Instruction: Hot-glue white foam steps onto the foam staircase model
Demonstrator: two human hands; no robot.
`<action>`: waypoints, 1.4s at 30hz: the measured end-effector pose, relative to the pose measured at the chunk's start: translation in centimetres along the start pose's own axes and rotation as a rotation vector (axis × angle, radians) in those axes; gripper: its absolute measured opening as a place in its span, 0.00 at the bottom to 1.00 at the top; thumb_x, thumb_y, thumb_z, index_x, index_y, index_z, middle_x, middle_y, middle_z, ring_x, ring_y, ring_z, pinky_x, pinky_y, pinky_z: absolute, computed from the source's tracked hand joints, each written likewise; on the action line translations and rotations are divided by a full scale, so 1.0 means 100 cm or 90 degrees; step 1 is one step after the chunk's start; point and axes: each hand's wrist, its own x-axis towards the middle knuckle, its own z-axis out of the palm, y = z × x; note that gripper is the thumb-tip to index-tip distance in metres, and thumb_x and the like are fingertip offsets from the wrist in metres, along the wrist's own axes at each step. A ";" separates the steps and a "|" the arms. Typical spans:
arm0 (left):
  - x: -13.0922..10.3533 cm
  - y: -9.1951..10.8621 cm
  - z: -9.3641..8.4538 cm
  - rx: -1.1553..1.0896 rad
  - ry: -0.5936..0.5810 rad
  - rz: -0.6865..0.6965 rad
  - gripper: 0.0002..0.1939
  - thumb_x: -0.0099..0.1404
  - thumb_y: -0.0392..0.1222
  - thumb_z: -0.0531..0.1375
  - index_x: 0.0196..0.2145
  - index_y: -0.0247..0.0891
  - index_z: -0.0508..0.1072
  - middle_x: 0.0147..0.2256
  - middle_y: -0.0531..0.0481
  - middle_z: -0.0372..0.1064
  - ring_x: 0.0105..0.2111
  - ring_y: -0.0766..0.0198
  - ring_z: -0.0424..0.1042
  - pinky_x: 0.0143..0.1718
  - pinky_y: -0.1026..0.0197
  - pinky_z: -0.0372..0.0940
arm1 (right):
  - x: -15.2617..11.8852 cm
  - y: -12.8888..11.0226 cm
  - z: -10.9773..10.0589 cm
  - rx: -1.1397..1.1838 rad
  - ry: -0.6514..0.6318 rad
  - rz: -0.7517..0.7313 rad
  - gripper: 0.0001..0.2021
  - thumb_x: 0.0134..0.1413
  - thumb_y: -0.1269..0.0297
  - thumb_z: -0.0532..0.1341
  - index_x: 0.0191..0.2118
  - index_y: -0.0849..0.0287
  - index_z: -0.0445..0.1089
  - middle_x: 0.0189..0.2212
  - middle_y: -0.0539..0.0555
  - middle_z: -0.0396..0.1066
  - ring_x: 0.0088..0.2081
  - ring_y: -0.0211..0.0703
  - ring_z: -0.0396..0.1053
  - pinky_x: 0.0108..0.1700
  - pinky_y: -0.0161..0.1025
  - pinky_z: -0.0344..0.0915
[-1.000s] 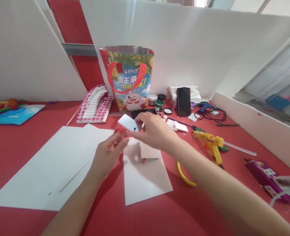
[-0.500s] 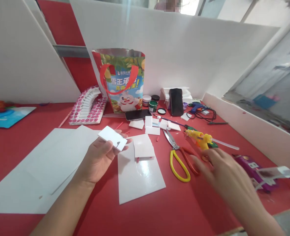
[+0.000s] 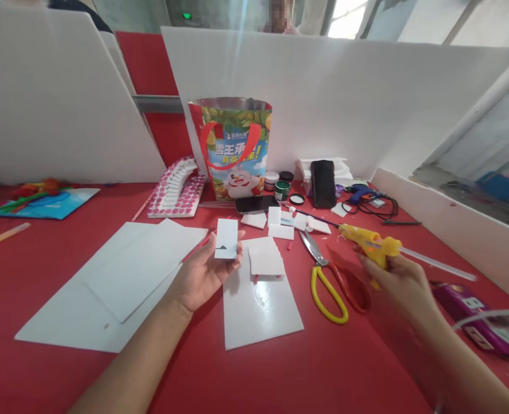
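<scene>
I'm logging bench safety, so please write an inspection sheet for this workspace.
Surface: red tabletop, partly covered by white sheets.
Work things: small white piece, yellow glue gun.
Clutter: scissors, paint jars, phone lying flat, printed bag.
Hands: left holds the white piece; right grips the glue gun's handle.
Cables: dark cable, loosely looped at back right.
Surroundings: white boards standing behind; a person beyond.

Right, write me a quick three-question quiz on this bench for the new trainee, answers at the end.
1. What color is the glue gun that the right hand grips? A) green B) yellow C) blue
2. True or false: the scissors have one red handle and one yellow handle.
3. Fill in: the small white piece is in the person's ____ hand.

Key: 1. B; 2. true; 3. left
</scene>
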 end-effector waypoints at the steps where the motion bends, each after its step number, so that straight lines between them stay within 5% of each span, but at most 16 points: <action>1: 0.000 0.000 -0.001 0.000 -0.004 -0.003 0.18 0.70 0.47 0.61 0.46 0.27 0.80 0.36 0.39 0.77 0.32 0.62 0.76 0.35 0.63 0.74 | -0.005 -0.010 0.002 0.001 -0.001 0.012 0.20 0.49 0.51 0.68 0.17 0.57 0.65 0.28 0.57 0.72 0.31 0.49 0.67 0.30 0.42 0.60; 6: 0.001 -0.004 -0.002 0.037 -0.019 -0.009 0.17 0.67 0.45 0.65 0.46 0.27 0.80 0.38 0.39 0.79 0.35 0.59 0.79 0.40 0.61 0.76 | -0.012 -0.082 0.031 0.206 -0.186 0.062 0.13 0.48 0.53 0.71 0.32 0.57 0.75 0.21 0.48 0.63 0.23 0.39 0.58 0.25 0.38 0.56; 11: 0.002 -0.006 -0.003 0.044 -0.006 0.002 0.17 0.64 0.45 0.68 0.44 0.28 0.80 0.38 0.40 0.80 0.33 0.59 0.79 0.38 0.61 0.76 | 0.012 -0.127 0.071 0.318 -0.375 -0.025 0.10 0.51 0.59 0.70 0.30 0.59 0.73 0.23 0.48 0.65 0.24 0.33 0.57 0.27 0.35 0.55; 15: 0.003 -0.005 -0.004 0.053 -0.001 0.022 0.16 0.62 0.46 0.69 0.42 0.31 0.81 0.38 0.40 0.81 0.35 0.58 0.80 0.39 0.61 0.77 | 0.005 -0.110 0.088 0.306 -0.411 -0.107 0.10 0.56 0.57 0.68 0.32 0.59 0.73 0.28 0.50 0.69 0.28 0.36 0.62 0.30 0.36 0.59; 22: 0.004 -0.007 -0.003 0.061 -0.037 -0.008 0.16 0.60 0.46 0.71 0.40 0.30 0.82 0.37 0.42 0.81 0.36 0.59 0.80 0.42 0.61 0.76 | -0.014 -0.054 0.094 0.320 -0.377 0.006 0.12 0.58 0.53 0.67 0.35 0.57 0.75 0.26 0.50 0.69 0.28 0.38 0.65 0.29 0.35 0.61; 28: 0.002 -0.009 -0.002 0.092 -0.093 -0.037 0.13 0.65 0.45 0.67 0.38 0.30 0.82 0.38 0.42 0.80 0.40 0.59 0.78 0.50 0.57 0.73 | -0.018 -0.055 0.094 0.285 -0.424 -0.024 0.13 0.60 0.53 0.65 0.32 0.57 0.75 0.26 0.50 0.71 0.26 0.35 0.65 0.28 0.33 0.64; 42: -0.003 -0.004 0.006 0.161 -0.144 -0.031 0.14 0.64 0.47 0.68 0.38 0.31 0.83 0.38 0.42 0.78 0.38 0.60 0.76 0.46 0.60 0.69 | -0.020 -0.058 0.096 0.264 -0.377 -0.030 0.14 0.58 0.52 0.66 0.30 0.58 0.74 0.24 0.51 0.72 0.24 0.37 0.65 0.24 0.34 0.63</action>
